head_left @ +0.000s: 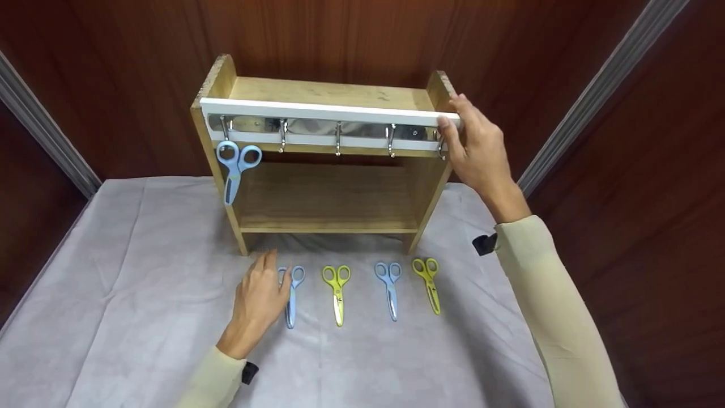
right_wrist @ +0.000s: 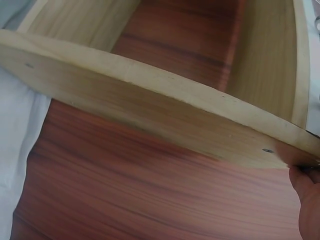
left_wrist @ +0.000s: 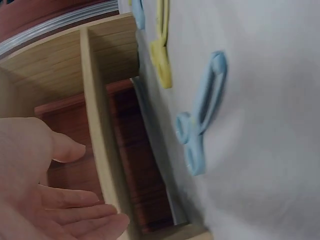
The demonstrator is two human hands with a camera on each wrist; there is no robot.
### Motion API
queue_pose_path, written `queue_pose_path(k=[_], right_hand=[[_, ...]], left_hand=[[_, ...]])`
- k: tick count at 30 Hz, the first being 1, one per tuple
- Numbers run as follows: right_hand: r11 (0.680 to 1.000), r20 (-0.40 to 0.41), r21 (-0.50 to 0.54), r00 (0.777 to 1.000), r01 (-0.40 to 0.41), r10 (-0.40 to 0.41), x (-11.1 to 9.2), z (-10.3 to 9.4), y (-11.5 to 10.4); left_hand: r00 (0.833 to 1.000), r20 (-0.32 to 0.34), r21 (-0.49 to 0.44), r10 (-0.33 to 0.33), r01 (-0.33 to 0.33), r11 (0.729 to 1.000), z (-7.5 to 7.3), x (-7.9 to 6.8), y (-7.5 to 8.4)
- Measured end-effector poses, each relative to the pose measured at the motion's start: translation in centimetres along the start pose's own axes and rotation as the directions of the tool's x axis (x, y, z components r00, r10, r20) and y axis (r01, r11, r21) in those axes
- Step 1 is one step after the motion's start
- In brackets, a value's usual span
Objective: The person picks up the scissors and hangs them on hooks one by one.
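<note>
My left hand hovers with relaxed fingers by the leftmost blue scissors on the cloth, overlapping one handle ring in the head view. In the left wrist view, those scissors lie apart from the fingers, and the palm holds nothing. With thumb in front and fingers at the side, my right hand grips the upper right corner of a wooden shelf. A white hook rail runs along the shelf's top front. Another pair of blue scissors hangs by a handle ring from its leftmost hook.
Right of my left hand, yellow scissors, blue scissors and more yellow scissors lie in a row before the shelf. A grey-white cloth covers the table. Dark wood-grain panels stand behind and at the sides.
</note>
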State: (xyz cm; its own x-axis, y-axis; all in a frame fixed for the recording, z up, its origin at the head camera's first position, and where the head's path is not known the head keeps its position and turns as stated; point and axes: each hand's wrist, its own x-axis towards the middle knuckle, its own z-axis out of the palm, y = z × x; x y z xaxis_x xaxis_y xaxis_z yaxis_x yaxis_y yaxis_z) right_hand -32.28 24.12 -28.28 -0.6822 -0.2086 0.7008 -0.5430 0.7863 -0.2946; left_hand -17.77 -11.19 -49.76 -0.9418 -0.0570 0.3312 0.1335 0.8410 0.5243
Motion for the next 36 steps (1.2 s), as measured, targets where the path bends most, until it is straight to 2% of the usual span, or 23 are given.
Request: queue_pose_path(k=[7,16,22,25,30,33,36], right_hand=[[1.000,-0.009,0.010,1.000,-0.005,0.005,-0.1,0.3,-0.1],[1.000,-0.033,0.019,0.999,0.002,-0.001,0.0,0.5,-0.3],[1.000,-0.050,0.025,0.999,0.014,-0.013,0.1,0.6,-0.4],[1.000,-0.050,0.025,0.999,0.015,-0.014,0.1,0.8,-0.4],[1.000,-0.045,0.023,0.999,0.016,-0.015,0.1,0.9,-0.6],[1.000,-0.048,0.022,0.999,0.011,-0.010,0.1,0.9,-0.6],[1.000,-0.052,0.020,0.999,0.007,-0.006,0.1,0.8,-0.6]], left_hand=[[0.997,0.071,0.050,-0.034,0.030,0.998,1.6,-0.8,-0.6],[0.999,0.037,0.199,0.010,-0.017,0.980,3.4,-1.1,-0.7],[0.995,0.085,0.254,-0.059,0.036,0.967,4.7,-1.4,-0.3],[0.996,0.064,0.301,-0.060,0.038,0.953,5.3,-1.7,-0.2],[1.000,0.009,0.420,-0.026,0.020,0.908,5.8,-1.8,-0.1],[1.000,0.018,0.474,-0.019,0.008,0.881,5.9,-1.5,0.1],[0.999,0.030,0.500,-0.014,-0.003,0.866,6.0,-1.2,0.3]])
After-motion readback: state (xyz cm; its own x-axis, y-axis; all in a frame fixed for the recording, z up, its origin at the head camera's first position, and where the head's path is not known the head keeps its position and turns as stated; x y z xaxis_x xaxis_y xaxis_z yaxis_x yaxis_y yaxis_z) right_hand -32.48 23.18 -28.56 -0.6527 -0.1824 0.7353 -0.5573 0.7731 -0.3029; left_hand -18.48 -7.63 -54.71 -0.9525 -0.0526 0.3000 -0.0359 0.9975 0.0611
